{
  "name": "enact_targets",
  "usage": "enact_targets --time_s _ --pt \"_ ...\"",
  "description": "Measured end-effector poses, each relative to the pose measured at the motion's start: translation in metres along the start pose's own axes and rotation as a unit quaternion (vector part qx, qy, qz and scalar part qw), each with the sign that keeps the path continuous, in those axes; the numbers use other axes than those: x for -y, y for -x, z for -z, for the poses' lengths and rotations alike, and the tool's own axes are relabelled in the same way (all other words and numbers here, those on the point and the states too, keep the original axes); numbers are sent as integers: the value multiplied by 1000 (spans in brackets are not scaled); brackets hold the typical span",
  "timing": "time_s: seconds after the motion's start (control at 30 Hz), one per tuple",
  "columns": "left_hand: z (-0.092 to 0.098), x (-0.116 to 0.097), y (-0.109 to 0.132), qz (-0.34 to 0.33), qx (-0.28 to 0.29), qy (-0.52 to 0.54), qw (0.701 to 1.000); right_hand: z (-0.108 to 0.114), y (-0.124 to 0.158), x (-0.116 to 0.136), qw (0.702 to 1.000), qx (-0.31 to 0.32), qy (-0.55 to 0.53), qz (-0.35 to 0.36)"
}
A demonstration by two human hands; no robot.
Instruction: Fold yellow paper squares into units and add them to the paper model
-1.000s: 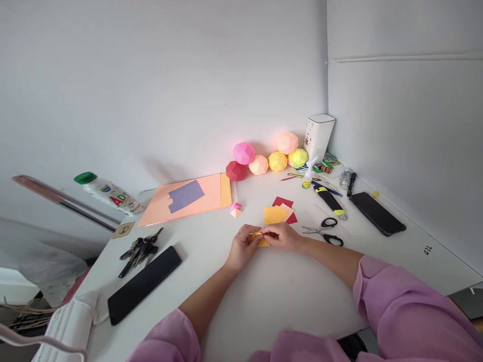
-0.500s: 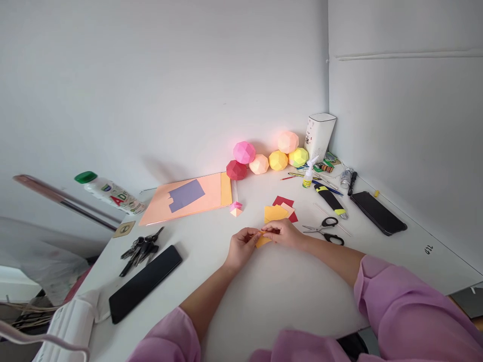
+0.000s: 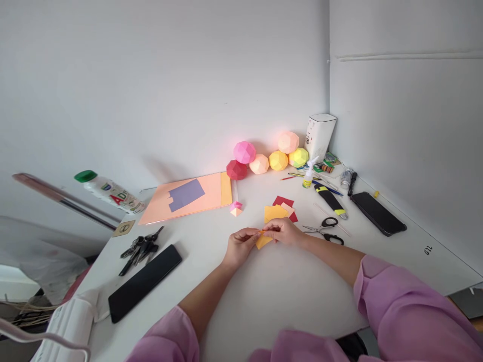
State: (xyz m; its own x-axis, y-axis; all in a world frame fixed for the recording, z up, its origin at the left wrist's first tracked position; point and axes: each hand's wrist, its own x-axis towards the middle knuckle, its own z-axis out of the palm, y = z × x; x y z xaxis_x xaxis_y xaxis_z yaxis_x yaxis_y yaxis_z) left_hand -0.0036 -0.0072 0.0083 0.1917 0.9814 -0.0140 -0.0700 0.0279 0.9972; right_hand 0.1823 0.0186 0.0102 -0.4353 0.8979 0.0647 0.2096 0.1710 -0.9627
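Between my fingers is a small piece of orange-yellow paper (image 3: 263, 241), its upper edge pinched from both sides. My left hand (image 3: 241, 246) is closed on the paper's left side, thumb and forefinger together. From the right, my right hand (image 3: 282, 233) grips the same piece, fingertips close to those of the left. Just beyond the hands lie a flat yellow paper piece (image 3: 275, 213), a peach piece (image 3: 288, 209) and red pieces (image 3: 283, 200), partly overlapping. A small pink-and-cream folded paper shape (image 3: 236, 209) sits farther to the left.
Scissors (image 3: 325, 230), a box cutter (image 3: 330, 200) and a glue bottle (image 3: 308, 176) lie or stand to the right. Several faceted paper balls (image 3: 259, 164) line the wall. On the left are keys (image 3: 140, 249), a black phone (image 3: 145, 283), a bottle (image 3: 111, 193) and peach sheets (image 3: 204, 201).
The paper has tilted slightly in my fingers, and more of its lower part shows. Both hands keep their pinch and have barely moved.
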Motion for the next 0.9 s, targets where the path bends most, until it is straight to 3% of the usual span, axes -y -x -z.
enact_targets --time_s 0.63,0.9 --pt "1 -5 2 -19 17 -28 999 0 1 -1 999 15 18 24" --pt "-3 -6 2 0 20 -99 995 0 2 1 998 22 51 42"
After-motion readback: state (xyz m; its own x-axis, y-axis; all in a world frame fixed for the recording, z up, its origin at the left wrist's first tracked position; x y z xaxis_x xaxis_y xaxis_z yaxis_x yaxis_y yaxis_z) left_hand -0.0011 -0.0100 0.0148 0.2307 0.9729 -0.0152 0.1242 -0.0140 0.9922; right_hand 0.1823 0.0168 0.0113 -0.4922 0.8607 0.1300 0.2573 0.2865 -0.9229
